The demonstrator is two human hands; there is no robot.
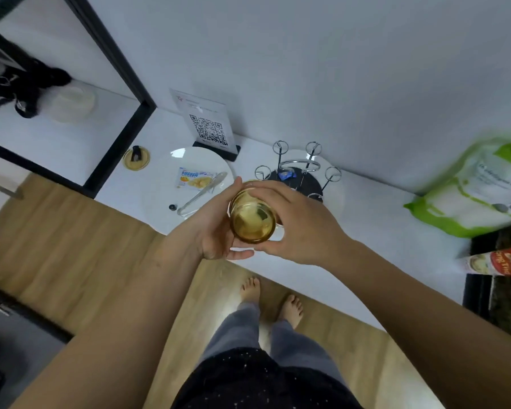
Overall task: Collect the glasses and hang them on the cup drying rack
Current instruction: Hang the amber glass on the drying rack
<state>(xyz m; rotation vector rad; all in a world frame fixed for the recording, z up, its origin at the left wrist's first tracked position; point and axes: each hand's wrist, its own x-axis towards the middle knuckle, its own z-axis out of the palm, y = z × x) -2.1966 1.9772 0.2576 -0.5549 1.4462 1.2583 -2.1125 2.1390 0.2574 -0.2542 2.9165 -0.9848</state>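
An amber glass (252,220) is held above the white counter's front edge, its base turned toward me. My left hand (216,228) cups it from the left with the thumb up along its side. My right hand (295,225) wraps over it from the right. Just beyond stands the chrome cup drying rack (300,168), with looped prongs on a dark round base; all prongs I can see are bare. A small blue wrapper lies on the rack's base.
A white plate (160,190) with a snack packet and metal tongs sits left of the rack. Behind it stands a QR-code sign (208,128). A green-and-white bag (478,187) lies at the right. A black-framed mirror (124,72) leans at the left.
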